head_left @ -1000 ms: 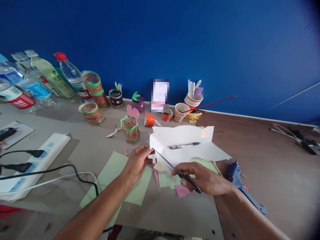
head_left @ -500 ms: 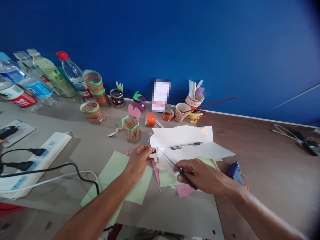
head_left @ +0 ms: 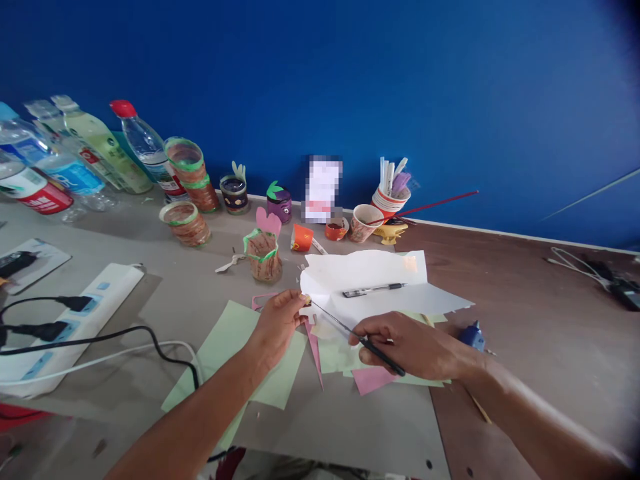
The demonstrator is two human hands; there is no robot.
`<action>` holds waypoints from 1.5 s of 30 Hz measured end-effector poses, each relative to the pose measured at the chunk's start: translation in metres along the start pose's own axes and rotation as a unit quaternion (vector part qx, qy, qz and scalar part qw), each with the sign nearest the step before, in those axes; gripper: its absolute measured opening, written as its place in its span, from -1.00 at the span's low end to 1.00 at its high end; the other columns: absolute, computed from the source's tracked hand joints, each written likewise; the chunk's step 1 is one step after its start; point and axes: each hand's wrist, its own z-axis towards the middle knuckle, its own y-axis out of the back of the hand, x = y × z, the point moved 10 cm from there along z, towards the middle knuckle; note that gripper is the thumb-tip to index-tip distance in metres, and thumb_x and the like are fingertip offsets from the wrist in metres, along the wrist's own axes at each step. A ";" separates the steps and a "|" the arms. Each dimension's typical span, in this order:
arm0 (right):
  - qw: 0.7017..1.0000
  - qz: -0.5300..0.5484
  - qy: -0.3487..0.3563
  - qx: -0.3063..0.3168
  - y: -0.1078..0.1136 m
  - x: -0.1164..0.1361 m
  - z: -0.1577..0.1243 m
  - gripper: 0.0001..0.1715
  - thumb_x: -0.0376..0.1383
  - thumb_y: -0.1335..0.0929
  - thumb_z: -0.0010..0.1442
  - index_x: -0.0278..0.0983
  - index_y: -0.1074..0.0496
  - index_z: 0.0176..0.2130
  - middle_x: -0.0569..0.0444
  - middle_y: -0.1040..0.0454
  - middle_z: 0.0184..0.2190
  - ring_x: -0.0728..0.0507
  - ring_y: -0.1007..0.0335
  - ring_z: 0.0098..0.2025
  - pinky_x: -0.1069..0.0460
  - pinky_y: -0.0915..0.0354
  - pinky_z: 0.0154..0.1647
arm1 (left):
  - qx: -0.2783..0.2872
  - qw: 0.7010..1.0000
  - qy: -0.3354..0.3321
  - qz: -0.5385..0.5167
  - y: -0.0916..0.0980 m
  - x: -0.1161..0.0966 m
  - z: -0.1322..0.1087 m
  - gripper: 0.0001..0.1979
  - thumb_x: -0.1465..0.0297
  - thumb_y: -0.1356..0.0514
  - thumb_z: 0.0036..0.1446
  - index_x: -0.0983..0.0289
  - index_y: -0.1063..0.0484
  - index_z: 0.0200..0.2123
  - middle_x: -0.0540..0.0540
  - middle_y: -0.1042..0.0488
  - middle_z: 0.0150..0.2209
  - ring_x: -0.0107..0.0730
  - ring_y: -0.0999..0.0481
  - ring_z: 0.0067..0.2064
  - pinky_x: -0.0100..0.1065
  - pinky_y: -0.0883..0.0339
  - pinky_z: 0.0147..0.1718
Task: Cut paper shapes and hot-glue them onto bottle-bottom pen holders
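Note:
My left hand (head_left: 277, 321) pinches a small white paper piece (head_left: 307, 308) at the edge of a large white sheet (head_left: 370, 277). My right hand (head_left: 407, 345) is closed on black-handled scissors (head_left: 350, 331), whose thin blades point up-left and reach the paper piece at my left fingertips. A black pen (head_left: 374, 290) lies on the white sheet. Pale green paper (head_left: 240, 340) and pink paper (head_left: 370, 380) lie under and between my hands.
A blue glue gun (head_left: 473, 335) sits right of my right hand. A white power strip (head_left: 75, 320) with black and white cables is at left. Bottles (head_left: 100, 147), decorated cups (head_left: 187, 223) and a cup of pens (head_left: 387, 197) line the blue wall.
My right hand with the scissors has shifted slightly right and up, now covering more of the glue gun. The scissor tips stay at the paper piece in my left fingers.

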 end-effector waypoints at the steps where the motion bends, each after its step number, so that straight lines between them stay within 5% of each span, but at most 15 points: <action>1: 1.000 0.012 0.000 0.004 -0.001 0.000 0.001 -0.78 -0.22 -0.31 0.16 -0.27 -0.49 -0.27 0.22 -0.18 -0.66 0.03 0.00 -0.59 0.11 -0.02 -0.56 | 0.000 1.000 0.004 -0.006 0.000 0.001 0.000 -0.82 0.31 -0.36 -0.13 0.28 -0.48 -0.52 0.02 -0.43 -0.44 -0.47 -0.38 -0.40 -0.40 -0.27 -0.39; 10: 0.986 0.160 0.023 0.036 -0.010 -0.011 0.008 -0.69 -0.15 -0.32 0.17 -0.33 -0.49 -0.24 0.23 -0.22 -0.68 0.05 -0.08 -0.61 0.12 -0.10 -0.57 | 0.008 0.997 0.012 -0.070 0.000 0.003 0.000 -0.80 0.36 -0.39 -0.15 0.31 -0.44 -0.58 -0.01 -0.43 -0.48 -0.50 -0.39 -0.44 -0.39 -0.29 -0.43; 19: 0.975 0.169 0.063 0.128 -0.005 -0.021 0.015 -0.41 0.02 -0.34 0.16 -0.42 -0.47 -0.08 0.21 -0.28 -0.67 0.04 -0.12 -0.62 0.10 -0.07 -0.55 | 0.038 0.995 0.038 -0.079 -0.008 0.007 -0.002 -0.81 0.37 -0.40 -0.15 0.34 -0.47 -0.54 0.01 -0.46 -0.48 -0.47 -0.43 -0.45 -0.36 -0.31 -0.45; 26: 0.980 0.135 0.060 0.131 0.006 -0.039 0.034 -0.50 -0.11 -0.37 0.17 -0.39 -0.48 -0.01 0.21 -0.28 -0.64 0.04 -0.14 -0.56 0.12 -0.06 -0.54 | 0.024 0.995 0.032 -0.091 -0.004 0.007 -0.001 -0.81 0.37 -0.39 -0.15 0.33 -0.45 -0.54 0.02 -0.47 -0.50 -0.47 -0.45 -0.48 -0.39 -0.32 -0.46; 45: 0.943 0.286 0.090 0.142 -0.002 -0.040 0.043 -0.32 0.02 -0.47 0.01 -0.43 -0.50 -0.05 0.17 -0.37 -0.61 0.03 -0.20 -0.54 0.08 -0.16 -0.45 | 0.030 0.995 0.041 -0.081 -0.004 0.005 0.001 -0.83 0.38 -0.37 -0.15 0.34 -0.46 -0.56 0.04 -0.47 -0.54 -0.44 -0.45 -0.52 -0.39 -0.31 -0.53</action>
